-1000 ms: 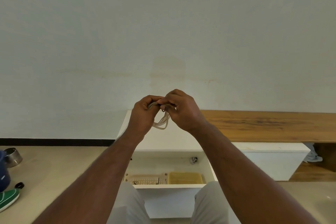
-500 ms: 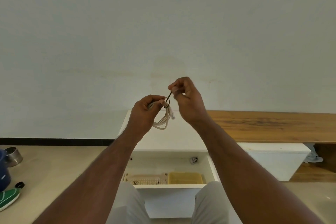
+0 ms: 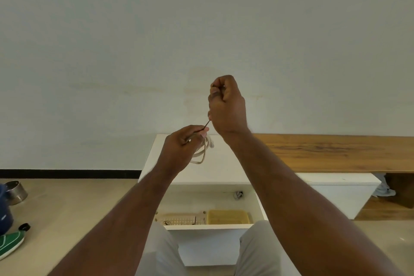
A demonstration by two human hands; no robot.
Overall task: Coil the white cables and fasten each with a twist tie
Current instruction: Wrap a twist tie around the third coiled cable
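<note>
- Pale wall behind, and a white cabinet (image 3: 197, 172) with its drawer open stands against it
- Left hand (image 3: 181, 148), above the cabinet top, is clenched around the coiled white cable (image 3: 202, 154), loops dangling under the fist
- Right hand (image 3: 226, 105), higher above the cabinet, pinches a dark twist tie (image 3: 206, 123) running taut down to the coil

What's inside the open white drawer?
The white drawer holds a cream slotted basket with thin dark pieces, too small to identify, beside a yellow basket; a small grey item sits at the back. The forearms hide both ends.
</note>
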